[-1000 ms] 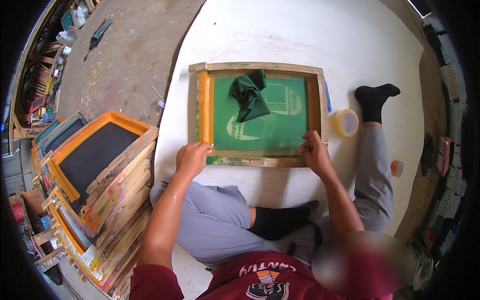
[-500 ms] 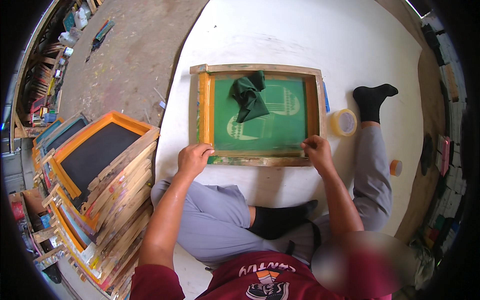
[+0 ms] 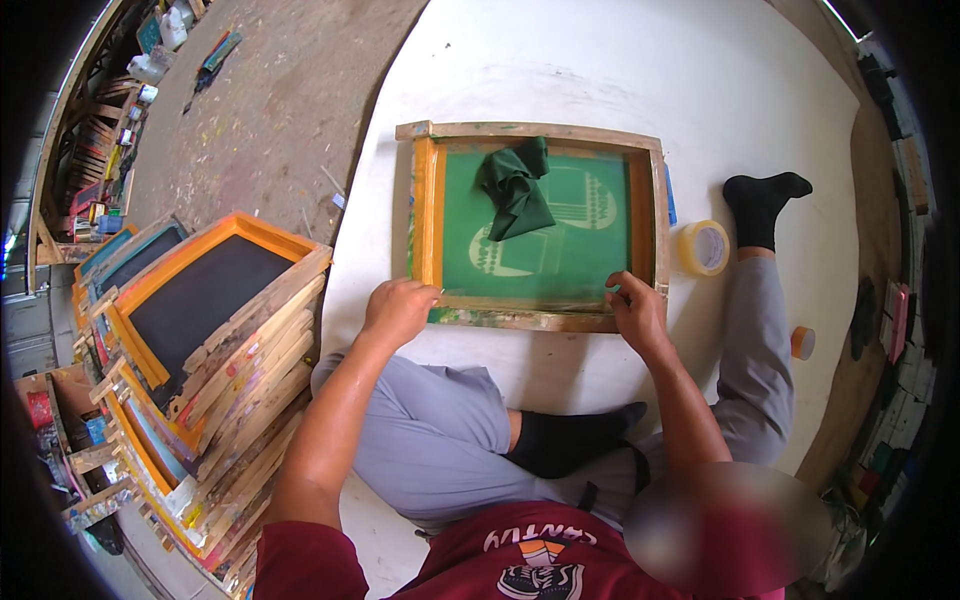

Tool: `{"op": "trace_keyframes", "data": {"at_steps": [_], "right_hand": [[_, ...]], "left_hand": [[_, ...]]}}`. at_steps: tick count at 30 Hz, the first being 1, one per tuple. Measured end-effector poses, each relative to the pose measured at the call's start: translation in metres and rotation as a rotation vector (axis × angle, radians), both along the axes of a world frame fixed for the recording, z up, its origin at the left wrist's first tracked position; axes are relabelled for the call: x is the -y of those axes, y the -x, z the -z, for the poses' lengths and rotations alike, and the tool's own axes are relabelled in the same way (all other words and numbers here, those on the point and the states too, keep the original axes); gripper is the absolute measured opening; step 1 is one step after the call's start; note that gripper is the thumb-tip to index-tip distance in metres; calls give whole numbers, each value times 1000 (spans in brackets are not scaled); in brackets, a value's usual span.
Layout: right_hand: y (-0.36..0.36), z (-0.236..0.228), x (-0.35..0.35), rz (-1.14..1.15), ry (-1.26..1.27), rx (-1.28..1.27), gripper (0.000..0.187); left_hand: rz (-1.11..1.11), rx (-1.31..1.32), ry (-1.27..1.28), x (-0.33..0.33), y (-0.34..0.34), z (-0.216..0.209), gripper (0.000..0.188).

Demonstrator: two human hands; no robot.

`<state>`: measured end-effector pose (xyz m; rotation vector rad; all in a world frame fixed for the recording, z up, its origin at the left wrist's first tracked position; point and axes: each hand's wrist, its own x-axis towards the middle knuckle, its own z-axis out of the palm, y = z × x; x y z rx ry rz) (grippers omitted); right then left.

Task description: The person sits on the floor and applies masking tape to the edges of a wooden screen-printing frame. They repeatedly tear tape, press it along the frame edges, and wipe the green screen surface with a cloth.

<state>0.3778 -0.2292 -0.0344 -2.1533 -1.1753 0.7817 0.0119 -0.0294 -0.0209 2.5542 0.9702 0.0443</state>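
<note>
A person is seen seated on a white sheet (image 3: 600, 70) spread over the floor, grey trouser legs folded beneath, one black-socked foot (image 3: 762, 205) stretched toward the sheet's right edge.

Left hand (image 3: 397, 310): curled down on the near left corner of a wooden frame (image 3: 530, 321), fingers bent over the near rail. Whether anything thin is pinched under the fingers cannot be told.

Right hand (image 3: 635, 310): placed on the near right corner of the same frame, fingertips pressed close together at the inner edge of the rail, in a narrow pinch. What is pinched, if anything, is too small to tell.

The frame is laid flat near the middle of the sheet, just ahead of the knees. A green mesh (image 3: 590, 255) with a pale printed shape is stretched inside it. Orange tape (image 3: 426, 210) is run along the inner left rail. A crumpled dark green cloth (image 3: 517, 188) is lying on the mesh, toward the far left part.

A roll of pale tape (image 3: 704, 247) is lying on the sheet just right of the frame, beside the foot. A small orange roll (image 3: 802, 342) is lying nearer the sheet's right edge.

Off the sheet's left edge, a stack of frames (image 3: 215, 370) is piled on bare floor, the top one orange-rimmed with dark mesh.
</note>
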Motion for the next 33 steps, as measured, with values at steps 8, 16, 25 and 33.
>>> {"op": "trace_keyframes", "data": {"at_steps": [8,16,25,33], "right_hand": [[-1,3,7,-217,42,234,22],[3,-3,5,-237,141,268,24],[0,0,3,-306,144,309,25],[-5,-4,-5,-331,179,337,19]], "left_hand": [[101,-252,-49,-2,-12,-2,15],[107,-331,-28,-4,-21,1,11],[93,-502,67,-11,-45,-15,11],[122,-576,85,-15,-57,-19,10]]}}
